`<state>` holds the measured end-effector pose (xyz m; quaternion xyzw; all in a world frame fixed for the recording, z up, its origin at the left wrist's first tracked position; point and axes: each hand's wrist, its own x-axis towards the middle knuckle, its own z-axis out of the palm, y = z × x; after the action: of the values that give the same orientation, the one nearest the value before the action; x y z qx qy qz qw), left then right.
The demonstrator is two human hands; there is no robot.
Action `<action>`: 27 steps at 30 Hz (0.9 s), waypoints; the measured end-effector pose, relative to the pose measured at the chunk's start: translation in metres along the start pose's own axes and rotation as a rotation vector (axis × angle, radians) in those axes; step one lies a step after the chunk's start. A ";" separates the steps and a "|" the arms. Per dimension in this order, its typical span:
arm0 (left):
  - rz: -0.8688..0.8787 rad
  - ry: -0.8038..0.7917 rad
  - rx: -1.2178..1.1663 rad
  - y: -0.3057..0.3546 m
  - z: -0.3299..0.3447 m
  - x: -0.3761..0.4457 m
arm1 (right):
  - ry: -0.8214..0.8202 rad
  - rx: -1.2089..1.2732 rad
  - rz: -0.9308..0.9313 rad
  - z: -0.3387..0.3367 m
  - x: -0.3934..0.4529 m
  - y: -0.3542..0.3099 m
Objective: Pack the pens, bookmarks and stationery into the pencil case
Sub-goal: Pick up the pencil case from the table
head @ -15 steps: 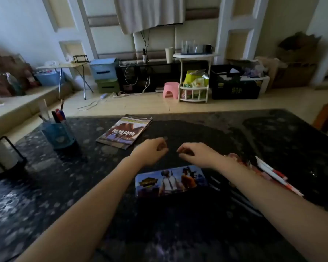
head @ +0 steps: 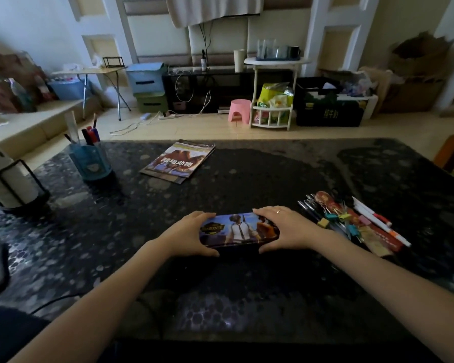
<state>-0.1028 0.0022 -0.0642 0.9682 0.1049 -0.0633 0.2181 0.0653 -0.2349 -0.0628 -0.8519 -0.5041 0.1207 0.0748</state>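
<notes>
**Both hands closing on the shut pencil case**

The left hand (head: 188, 235) and right hand (head: 286, 229) are clasping the two ends of the pencil case (head: 237, 230), fingers curling over the far edge and thumbs bracing the near one. The lid is looking closed. Just right of the right-hand grip, the pens (head: 378, 222), bookmarks (head: 333, 205) and clips (head: 337, 222) are lying in a heap on the table (head: 247, 297). To open it well, I judge the thumbs should be steadying the base while the fingers are lifting the lid evenly, away from that heap
</notes>
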 end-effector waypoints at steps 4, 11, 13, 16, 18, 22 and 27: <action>0.041 0.030 0.056 0.002 0.008 -0.010 | 0.004 -0.119 -0.038 0.004 -0.011 -0.003; 0.047 0.104 0.063 0.001 0.023 -0.021 | -0.001 -0.208 -0.023 0.017 -0.023 -0.007; 0.040 0.110 0.035 -0.001 0.025 -0.021 | -0.002 -0.212 -0.025 0.018 -0.023 -0.007; 0.042 0.100 0.022 0.000 0.023 -0.020 | -0.043 -0.219 -0.025 0.012 -0.021 -0.008; 0.041 0.101 0.009 0.002 0.023 -0.019 | -0.064 -0.204 -0.022 0.007 -0.020 -0.008; 0.061 0.135 -0.041 0.005 0.022 -0.018 | -0.042 -0.104 -0.011 -0.002 -0.017 -0.006; 0.037 0.114 -0.213 0.009 0.012 -0.019 | -0.059 0.026 0.016 -0.013 -0.016 -0.006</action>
<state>-0.1201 -0.0142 -0.0685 0.9434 0.1055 0.0073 0.3144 0.0566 -0.2467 -0.0471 -0.8508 -0.4978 0.1527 0.0702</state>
